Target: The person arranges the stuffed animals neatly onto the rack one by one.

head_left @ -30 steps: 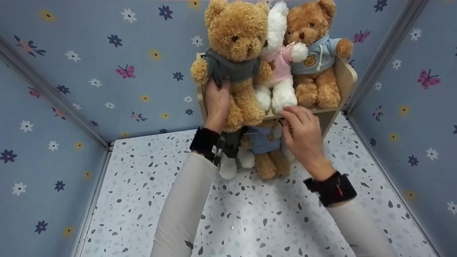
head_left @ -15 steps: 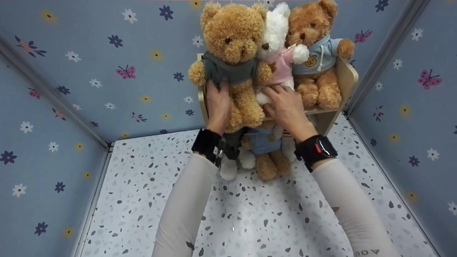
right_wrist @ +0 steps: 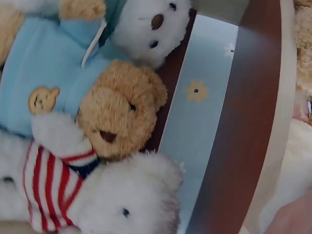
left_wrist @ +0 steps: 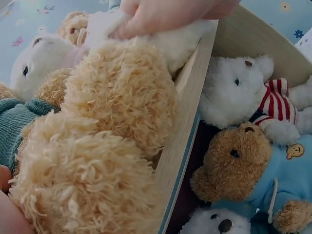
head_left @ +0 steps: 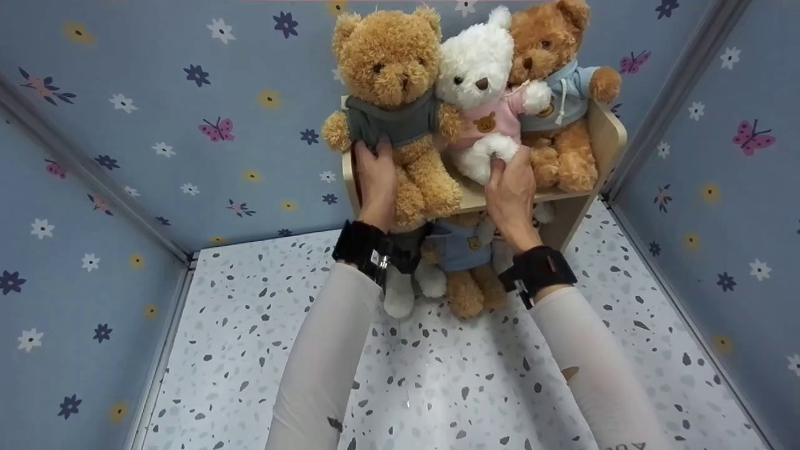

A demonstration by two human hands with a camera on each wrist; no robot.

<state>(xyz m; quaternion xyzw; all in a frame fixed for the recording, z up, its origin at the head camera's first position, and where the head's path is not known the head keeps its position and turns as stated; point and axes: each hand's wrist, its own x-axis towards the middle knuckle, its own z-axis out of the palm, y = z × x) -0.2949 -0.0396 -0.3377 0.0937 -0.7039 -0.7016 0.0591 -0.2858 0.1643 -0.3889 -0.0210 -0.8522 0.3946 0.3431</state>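
Observation:
A tan teddy bear (head_left: 392,59) in a dark green sweater sits at the left end of the wooden shelf's upper board. My left hand (head_left: 376,184) grips its lower side, thumb on the sweater's hem. Beside it leans a white teddy bear (head_left: 472,69) in a pink shirt. My right hand (head_left: 512,190) holds this bear by a leg, with the thumb pressed against the foot. At the right end sits a brown teddy bear (head_left: 578,150) in a light blue hoodie. In the left wrist view, the right hand (left_wrist: 178,14) shows over the white fur.
The wooden shelf (head_left: 611,140) stands against a flowered blue wall. On its lower level are a brown bear (right_wrist: 117,109) in blue, a white bear (right_wrist: 146,195) in red stripes and another white bear (right_wrist: 161,34). Speckled white floor (head_left: 437,387) lies in front.
My right hand has come from the shelf edge to the white bear's leg. That bear now leans left with its face exposed. The tan bear has shifted left with my left hand.

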